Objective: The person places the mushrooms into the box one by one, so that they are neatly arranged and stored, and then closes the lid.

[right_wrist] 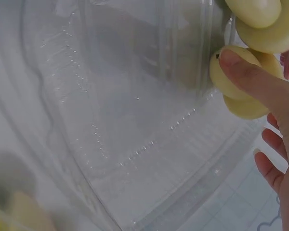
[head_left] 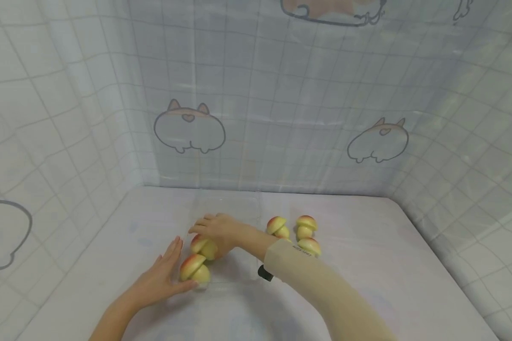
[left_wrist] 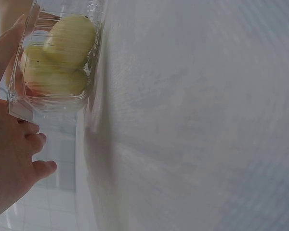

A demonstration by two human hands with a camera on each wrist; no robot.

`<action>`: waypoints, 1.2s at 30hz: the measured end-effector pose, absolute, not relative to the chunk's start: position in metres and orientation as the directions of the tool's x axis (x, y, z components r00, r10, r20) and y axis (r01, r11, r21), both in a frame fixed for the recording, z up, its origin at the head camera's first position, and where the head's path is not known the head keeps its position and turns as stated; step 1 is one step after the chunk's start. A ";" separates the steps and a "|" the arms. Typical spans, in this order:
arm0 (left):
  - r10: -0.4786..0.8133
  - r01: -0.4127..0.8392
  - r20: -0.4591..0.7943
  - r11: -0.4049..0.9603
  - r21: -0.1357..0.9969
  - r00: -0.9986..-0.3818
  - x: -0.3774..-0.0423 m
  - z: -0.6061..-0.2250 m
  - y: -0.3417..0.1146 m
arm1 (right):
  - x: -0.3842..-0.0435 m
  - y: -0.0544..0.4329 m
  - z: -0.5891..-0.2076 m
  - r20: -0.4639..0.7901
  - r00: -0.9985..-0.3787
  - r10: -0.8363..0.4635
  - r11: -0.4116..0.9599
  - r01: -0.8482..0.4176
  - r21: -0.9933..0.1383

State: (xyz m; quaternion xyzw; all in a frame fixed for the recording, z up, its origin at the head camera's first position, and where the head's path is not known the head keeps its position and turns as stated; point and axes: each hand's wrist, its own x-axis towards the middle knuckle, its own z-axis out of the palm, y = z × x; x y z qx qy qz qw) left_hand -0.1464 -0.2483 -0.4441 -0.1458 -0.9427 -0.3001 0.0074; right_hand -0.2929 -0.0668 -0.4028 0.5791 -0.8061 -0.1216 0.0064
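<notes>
A clear plastic box (head_left: pixel 239 206) lies unlidded on the table, mushrooms along its left side. My right hand (head_left: pixel 222 232) reaches over it and holds a yellow toy mushroom (head_left: pixel 204 246) with a red-tinged cap. The right wrist view shows the thumb (right_wrist: pixel 250 77) pressed on its pale stem, over the box's ribbed wall. Just in front, a second toy mushroom (head_left: pixel 194 270) sits in the box's near left corner. My left hand (head_left: pixel 158 279) rests against that corner, thumb along the near edge and fingers straight along the left side; the left wrist view shows it at the rim (left_wrist: pixel 17 103).
To the right of the box several more toy mushrooms (head_left: pixel 306 222) stand on the white table (head_left: pixel 367 265), partly hidden by my right sleeve (head_left: pixel 315 279). A checked sheet (head_left: pixel 281 142) with dog drawings hangs behind and at both sides.
</notes>
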 end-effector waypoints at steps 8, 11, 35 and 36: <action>0.267 0.280 0.106 0.784 0.554 -0.958 -0.146 -0.444 -0.248 | -0.288 -0.072 -0.406 -0.109 -0.329 -0.938 0.283 -0.908 0.308; 0.265 0.281 0.110 0.787 0.549 -0.958 -0.146 -0.444 -0.247 | -0.286 -0.074 -0.406 -0.087 -0.332 -0.939 0.289 -0.901 0.325; 0.271 0.290 0.117 0.791 0.538 -0.955 -0.147 -0.446 -0.248 | -0.286 -0.049 -0.393 -0.108 -0.404 -0.908 0.387 -0.910 0.148; 0.270 0.290 0.118 0.792 0.538 -0.956 -0.147 -0.446 -0.247 | -0.285 -0.047 -0.392 -0.111 -0.410 -0.905 0.393 -0.908 0.147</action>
